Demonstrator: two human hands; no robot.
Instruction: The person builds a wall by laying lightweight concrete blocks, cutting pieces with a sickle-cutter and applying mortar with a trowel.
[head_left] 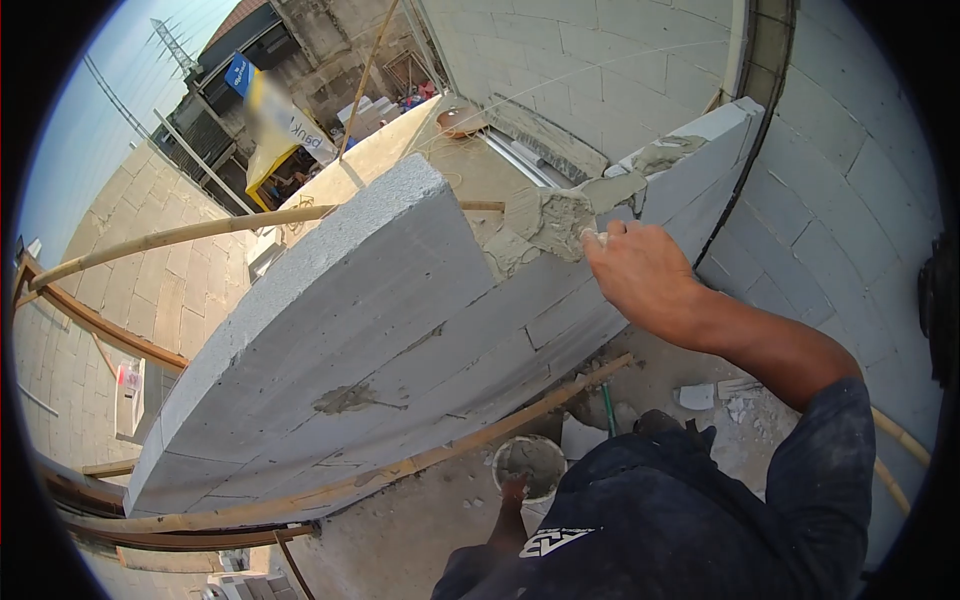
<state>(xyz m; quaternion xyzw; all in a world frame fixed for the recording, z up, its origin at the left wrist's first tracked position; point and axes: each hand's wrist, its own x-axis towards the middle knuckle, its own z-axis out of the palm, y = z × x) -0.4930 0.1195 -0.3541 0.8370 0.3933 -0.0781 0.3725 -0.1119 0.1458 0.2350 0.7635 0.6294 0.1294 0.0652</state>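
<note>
My right hand (640, 268) is closed at the top of a grey block wall (400, 300), its fingers against a lump of wet mortar (562, 222). Whatever the fingers grip is hidden from me. The mortar lies in a low gap of the wall, between a tall block (415, 200) on the left and white blocks (730, 125) on the right. Below, my left hand (514, 488) reaches to the near rim of a bucket (540, 452) containing grey mortar. Its fingers are too small and dark to make out.
A bamboo pole (420, 460) runs along the wall's foot, and another pole (200, 232) crosses behind it. Broken block pieces (697, 397) litter the floor. Beyond the wall are an orange bowl (460, 122) and a mortar-stained board (550, 138). A tall block wall (830, 200) rises at the right.
</note>
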